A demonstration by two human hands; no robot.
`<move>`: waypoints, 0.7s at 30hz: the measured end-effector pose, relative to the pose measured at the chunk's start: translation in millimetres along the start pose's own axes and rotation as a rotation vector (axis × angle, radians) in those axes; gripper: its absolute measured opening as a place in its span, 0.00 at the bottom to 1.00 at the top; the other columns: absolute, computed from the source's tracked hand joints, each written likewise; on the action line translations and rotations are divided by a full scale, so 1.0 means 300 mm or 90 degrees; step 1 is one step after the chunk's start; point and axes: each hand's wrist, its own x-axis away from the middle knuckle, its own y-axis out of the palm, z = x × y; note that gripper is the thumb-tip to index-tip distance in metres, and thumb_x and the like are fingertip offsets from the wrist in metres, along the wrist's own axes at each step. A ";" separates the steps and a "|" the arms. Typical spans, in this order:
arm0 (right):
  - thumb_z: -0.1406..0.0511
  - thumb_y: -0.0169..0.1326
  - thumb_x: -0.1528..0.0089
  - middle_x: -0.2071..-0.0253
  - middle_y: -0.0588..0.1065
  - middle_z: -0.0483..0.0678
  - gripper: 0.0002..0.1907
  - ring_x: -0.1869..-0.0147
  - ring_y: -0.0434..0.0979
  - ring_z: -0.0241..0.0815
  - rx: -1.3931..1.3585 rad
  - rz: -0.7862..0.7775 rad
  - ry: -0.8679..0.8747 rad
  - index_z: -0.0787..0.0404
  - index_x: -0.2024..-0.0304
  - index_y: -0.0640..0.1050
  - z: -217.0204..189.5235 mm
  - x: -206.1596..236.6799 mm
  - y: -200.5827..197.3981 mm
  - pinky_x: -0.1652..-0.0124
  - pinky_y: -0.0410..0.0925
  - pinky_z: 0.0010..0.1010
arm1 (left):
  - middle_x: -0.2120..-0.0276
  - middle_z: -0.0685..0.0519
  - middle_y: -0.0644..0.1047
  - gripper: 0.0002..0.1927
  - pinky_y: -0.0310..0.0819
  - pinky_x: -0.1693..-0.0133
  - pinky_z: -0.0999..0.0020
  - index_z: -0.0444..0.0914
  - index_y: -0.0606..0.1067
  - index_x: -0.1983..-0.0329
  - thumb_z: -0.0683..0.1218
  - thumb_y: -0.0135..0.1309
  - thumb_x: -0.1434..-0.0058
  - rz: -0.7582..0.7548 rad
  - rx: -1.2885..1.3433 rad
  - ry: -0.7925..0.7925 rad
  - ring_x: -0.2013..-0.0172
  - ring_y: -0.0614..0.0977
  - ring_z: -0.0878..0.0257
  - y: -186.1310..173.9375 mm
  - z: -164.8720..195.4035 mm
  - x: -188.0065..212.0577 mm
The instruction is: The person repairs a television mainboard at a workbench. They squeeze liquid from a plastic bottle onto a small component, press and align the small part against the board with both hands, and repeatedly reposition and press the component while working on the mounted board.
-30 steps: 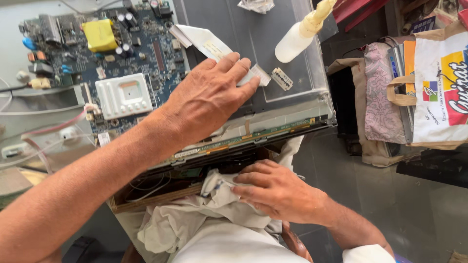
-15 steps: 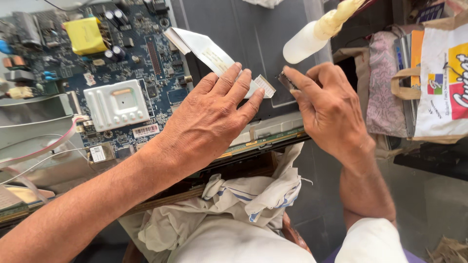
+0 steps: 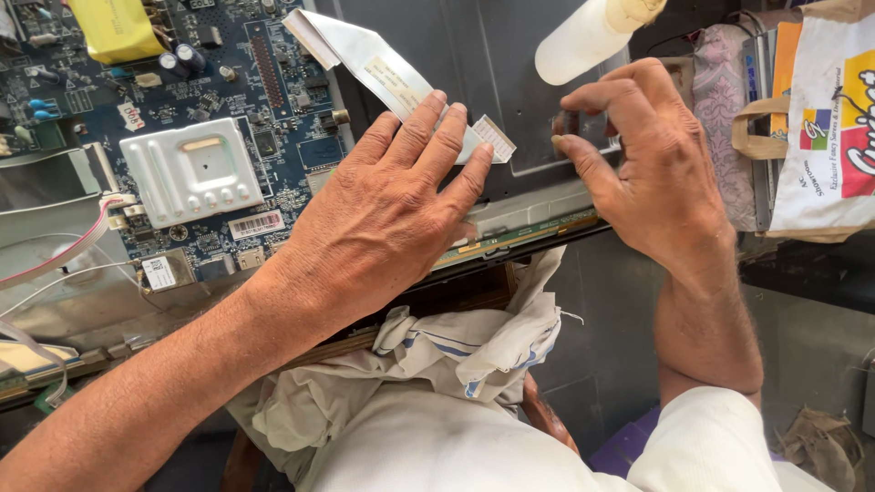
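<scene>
I see the flat white ribbon cable point(image 3: 392, 77) lying on the grey panel point(image 3: 492, 64), mid-far, its end pinned under my flat, spread left hand point(image 3: 387, 214). My right hand point(image 3: 652, 164) pinches a small dark part point(image 3: 567, 125) just right. Farther left, white barcode labels point(image 3: 256, 224) dot the blue circuit board point(image 3: 273, 91); a printed white bag point(image 3: 820, 128) hangs far right.

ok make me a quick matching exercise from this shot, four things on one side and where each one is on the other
Things:
1. left hand
2. right hand
3. white squeeze bottle
4. silver heat shield

Places:
A. on the blue circuit board
B. top edge, lying on the grey panel
C. flat on the white ribbon cable
D. pinching a small part at the panel's right side

Pairs: 1-C, 2-D, 3-B, 4-A
</scene>
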 end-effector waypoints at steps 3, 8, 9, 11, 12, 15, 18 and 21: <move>0.72 0.66 0.32 0.57 0.76 0.48 0.13 0.60 0.77 0.36 -0.073 0.009 0.075 0.63 0.47 0.77 0.009 0.027 0.011 0.63 0.69 0.27 | 0.37 0.35 0.70 0.30 0.59 0.34 0.48 0.32 0.71 0.36 0.56 0.53 0.35 0.000 -0.006 0.001 0.33 0.66 0.42 -0.002 0.000 -0.001; 0.74 0.63 0.29 0.59 0.79 0.48 0.14 0.55 0.81 0.32 -0.226 0.065 0.099 0.68 0.43 0.76 0.000 0.055 0.059 0.53 0.76 0.22 | 0.37 0.36 0.70 0.31 0.61 0.35 0.49 0.32 0.71 0.35 0.56 0.54 0.36 -0.004 -0.026 0.004 0.34 0.67 0.43 -0.005 -0.005 0.012; 0.75 0.63 0.29 0.58 0.79 0.49 0.12 0.55 0.81 0.32 -0.244 0.069 0.102 0.69 0.44 0.77 -0.003 0.052 0.067 0.52 0.76 0.22 | 0.38 0.36 0.71 0.31 0.61 0.35 0.50 0.32 0.71 0.35 0.56 0.54 0.36 0.002 -0.033 0.004 0.34 0.68 0.43 -0.003 -0.007 0.014; 0.76 0.62 0.28 0.56 0.78 0.49 0.10 0.53 0.81 0.31 -0.281 0.076 0.111 0.71 0.45 0.77 -0.013 0.045 0.082 0.52 0.76 0.21 | 0.38 0.36 0.71 0.31 0.62 0.35 0.50 0.32 0.71 0.35 0.56 0.54 0.35 0.012 -0.045 0.006 0.34 0.68 0.44 0.002 -0.008 0.020; 0.77 0.62 0.29 0.56 0.78 0.48 0.10 0.53 0.81 0.31 -0.288 0.076 0.116 0.70 0.46 0.78 -0.021 0.042 0.087 0.52 0.76 0.21 | 0.38 0.36 0.72 0.31 0.62 0.34 0.50 0.32 0.72 0.35 0.56 0.54 0.35 0.011 -0.044 0.004 0.34 0.69 0.43 0.006 -0.008 0.024; 0.78 0.61 0.30 0.56 0.77 0.48 0.10 0.53 0.80 0.32 -0.285 0.073 0.124 0.69 0.48 0.79 -0.049 0.023 0.091 0.53 0.75 0.21 | 0.40 0.36 0.73 0.31 0.61 0.33 0.51 0.33 0.74 0.37 0.58 0.54 0.35 0.024 -0.053 -0.002 0.35 0.69 0.43 0.018 -0.013 0.032; 0.79 0.60 0.31 0.55 0.75 0.49 0.12 0.54 0.79 0.33 -0.253 0.056 0.109 0.67 0.46 0.80 -0.079 -0.004 0.089 0.54 0.75 0.22 | 0.41 0.35 0.73 0.30 0.59 0.32 0.51 0.33 0.76 0.39 0.59 0.54 0.35 0.054 -0.071 -0.015 0.35 0.69 0.42 0.029 -0.018 0.036; 0.78 0.59 0.32 0.57 0.76 0.48 0.14 0.54 0.79 0.31 -0.248 0.045 0.090 0.66 0.44 0.79 -0.105 -0.029 0.090 0.54 0.74 0.20 | 0.41 0.35 0.73 0.30 0.59 0.32 0.51 0.33 0.76 0.39 0.59 0.54 0.34 0.059 -0.074 -0.015 0.35 0.70 0.42 0.035 -0.023 0.044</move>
